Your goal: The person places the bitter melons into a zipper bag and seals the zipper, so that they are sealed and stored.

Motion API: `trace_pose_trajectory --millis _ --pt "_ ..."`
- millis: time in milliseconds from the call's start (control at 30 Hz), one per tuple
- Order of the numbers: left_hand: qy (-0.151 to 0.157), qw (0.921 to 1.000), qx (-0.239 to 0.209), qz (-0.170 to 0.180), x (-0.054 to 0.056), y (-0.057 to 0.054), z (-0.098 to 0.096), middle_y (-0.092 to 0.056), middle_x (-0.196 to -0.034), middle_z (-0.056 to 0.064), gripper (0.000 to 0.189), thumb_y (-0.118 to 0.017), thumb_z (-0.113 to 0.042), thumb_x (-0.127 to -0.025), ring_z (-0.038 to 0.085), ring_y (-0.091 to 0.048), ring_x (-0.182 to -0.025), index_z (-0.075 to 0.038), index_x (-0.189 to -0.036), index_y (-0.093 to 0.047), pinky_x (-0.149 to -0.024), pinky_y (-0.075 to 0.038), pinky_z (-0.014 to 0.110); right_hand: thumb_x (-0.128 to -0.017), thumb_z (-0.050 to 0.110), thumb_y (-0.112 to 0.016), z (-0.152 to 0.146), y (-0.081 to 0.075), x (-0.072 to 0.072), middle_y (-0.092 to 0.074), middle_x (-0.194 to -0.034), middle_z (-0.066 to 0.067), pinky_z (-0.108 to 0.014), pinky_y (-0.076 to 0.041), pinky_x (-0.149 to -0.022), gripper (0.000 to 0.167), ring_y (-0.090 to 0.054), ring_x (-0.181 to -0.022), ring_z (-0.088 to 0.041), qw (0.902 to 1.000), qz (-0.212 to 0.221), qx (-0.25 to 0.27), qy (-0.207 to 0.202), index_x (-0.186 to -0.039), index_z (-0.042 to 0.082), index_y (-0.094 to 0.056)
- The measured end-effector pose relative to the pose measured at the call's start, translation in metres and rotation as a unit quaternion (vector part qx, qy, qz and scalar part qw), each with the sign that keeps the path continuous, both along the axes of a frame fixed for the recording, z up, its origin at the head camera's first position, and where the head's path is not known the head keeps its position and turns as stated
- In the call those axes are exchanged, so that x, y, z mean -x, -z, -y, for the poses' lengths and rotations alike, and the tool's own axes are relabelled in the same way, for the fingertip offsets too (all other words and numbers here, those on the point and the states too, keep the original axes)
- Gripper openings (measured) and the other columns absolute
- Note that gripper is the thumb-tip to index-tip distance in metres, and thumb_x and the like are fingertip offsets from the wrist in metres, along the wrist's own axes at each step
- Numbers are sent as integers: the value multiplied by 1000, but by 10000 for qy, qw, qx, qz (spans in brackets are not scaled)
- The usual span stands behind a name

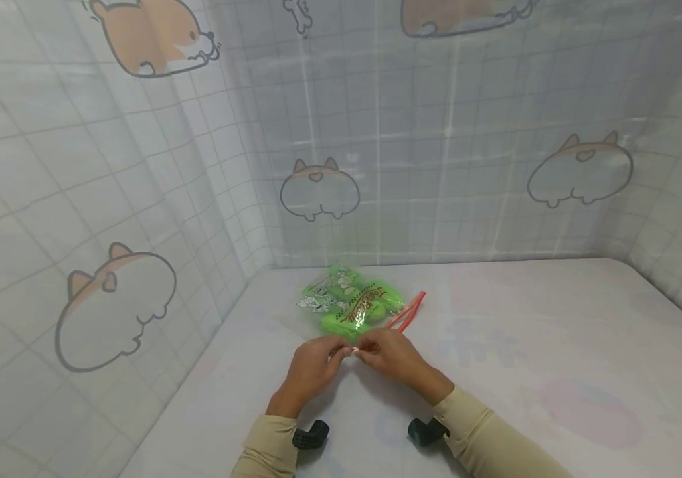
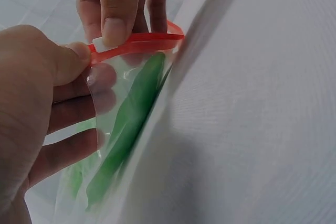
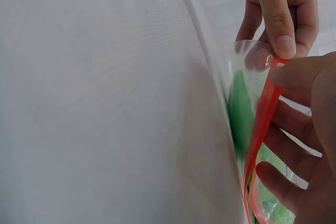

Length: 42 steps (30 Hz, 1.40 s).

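A clear zip bag (image 1: pixel 370 300) with dark lettering and cartoon print lies on the table, bright green items (image 2: pixel 128 124) showing through it. Along its near edge runs a red zip strip (image 3: pixel 265 109), whose right part stands apart in two bands. My left hand (image 1: pixel 311 366) pinches the bag's corner at the end of the strip between thumb and forefinger, other fingers behind the plastic. Right beside it, my right hand (image 1: pixel 393 358) pinches the small white slider (image 2: pixel 98 44) on the strip with thumb and fingers. The two hands' fingertips almost meet.
The table (image 1: pixel 532 372) has a pale cover with faint printed shapes. Behind it and at the sides hang gridded curtains (image 1: pixel 436 146) with cartoon dogs. A dark wrist device sits at each tan sleeve (image 1: pixel 484 425).
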<state>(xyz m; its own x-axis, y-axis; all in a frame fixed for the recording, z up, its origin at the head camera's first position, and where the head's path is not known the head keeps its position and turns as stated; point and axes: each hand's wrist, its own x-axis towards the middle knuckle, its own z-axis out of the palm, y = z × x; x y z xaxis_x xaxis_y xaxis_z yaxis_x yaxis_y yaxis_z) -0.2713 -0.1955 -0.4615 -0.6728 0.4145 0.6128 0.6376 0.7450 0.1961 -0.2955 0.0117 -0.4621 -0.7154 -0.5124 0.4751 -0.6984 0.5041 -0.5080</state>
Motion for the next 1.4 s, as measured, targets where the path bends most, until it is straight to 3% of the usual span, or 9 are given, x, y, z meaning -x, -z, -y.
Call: trace_pose_trajectory --millis 200,467,767,900,1133,1400 --pt "82 9999 -99 41 -1 -1 -2 -73 -89 -8 6 -75 -20 -90 6 -64 -76 -17 -95 -74 -67 -53 29 -91 18 -75 0 1 0 -73 -90 11 -26 -54 -74 10 -65 -85 -3 9997 150 182 -57 -99 17 -80" --pt "-130 9999 20 -102 -1 2 -2 -70 -85 -11 6 -77 -18 -88 2 -53 -65 -20 -92 -73 -59 -46 26 -90 19 -77 -3 2 1 -71 -86 11 -25 -51 -68 8 -61 -80 -3 9994 -309 113 -128 -97 16 -80" --pt "-189 9993 -12 -321 -1 -1 0 -67 -80 -12 7 -77 -18 -87 3 -50 -62 -19 -92 -73 -57 -45 27 -88 18 -78 -10 6 7 -71 -88 11 -29 -52 -73 7 -63 -84 -7 9984 -553 -29 140 -94 16 -80" --pt "-162 9995 -154 -221 -1 -1 0 -69 -82 -11 7 -77 -18 -88 5 -57 -66 -19 -93 -73 -60 -49 29 -88 17 -78 -11 5 7 -71 -88 9 -30 -52 -73 7 -62 -84 -9 9986 -527 14 96 -94 15 -80" --pt "152 9993 -343 18 2 4 -4 -73 -93 -5 12 -78 -18 -88 11 -67 -82 -15 -99 -75 -71 -55 30 -87 14 -78 -10 3 5 -70 -83 8 -28 -52 -70 6 -62 -79 -7 9984 -558 93 -53 -93 13 -79" --pt "-6 9994 -320 -95 3 9 -9 -74 -96 -3 13 -78 -15 -88 10 -67 -84 -15 -100 -77 -72 -55 32 -88 17 -77 -5 5 7 -69 -83 9 -26 -51 -68 7 -62 -79 -7 9983 -579 45 -58 -95 14 -80"
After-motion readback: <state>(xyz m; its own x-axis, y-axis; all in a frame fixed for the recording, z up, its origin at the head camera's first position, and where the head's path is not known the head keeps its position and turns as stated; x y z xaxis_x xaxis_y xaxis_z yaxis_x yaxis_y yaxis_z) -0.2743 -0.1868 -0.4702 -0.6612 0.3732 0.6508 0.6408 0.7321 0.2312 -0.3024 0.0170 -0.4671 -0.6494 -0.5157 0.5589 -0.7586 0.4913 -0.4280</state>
